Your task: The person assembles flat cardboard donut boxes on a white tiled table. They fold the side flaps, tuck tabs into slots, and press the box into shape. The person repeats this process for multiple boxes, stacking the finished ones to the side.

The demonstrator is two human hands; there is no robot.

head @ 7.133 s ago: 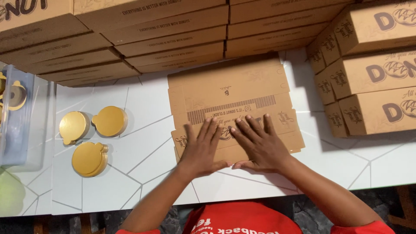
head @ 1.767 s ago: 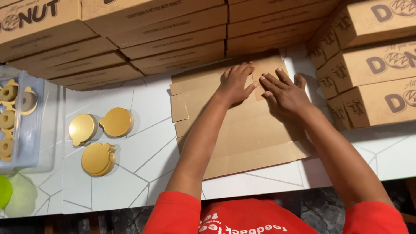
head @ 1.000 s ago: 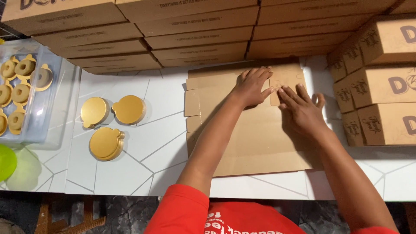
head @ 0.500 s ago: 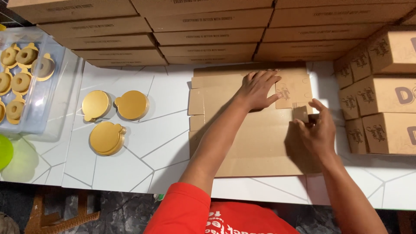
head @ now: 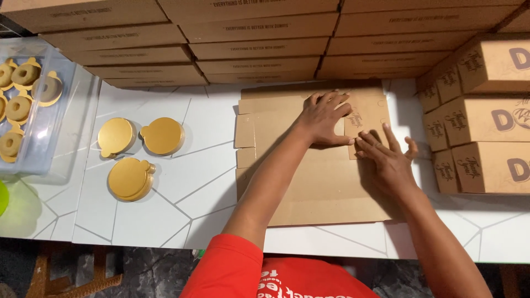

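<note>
A flat, unfolded brown cardboard box blank lies on the white table in front of me. My left hand presses palm-down on its upper part, fingers spread near a folded flap. My right hand rests flat just below that flap, fingertips touching its lower edge. Neither hand grips anything.
Stacks of folded brown boxes line the back, and more assembled boxes stand at the right. Three piles of round gold cake boards lie at the left. A clear tray of doughnuts on gold boards sits at the far left.
The blank was turned plain side up and both hands moved to its far end. In the last half second my right hand slid left toward the flap, next to my left hand.
</note>
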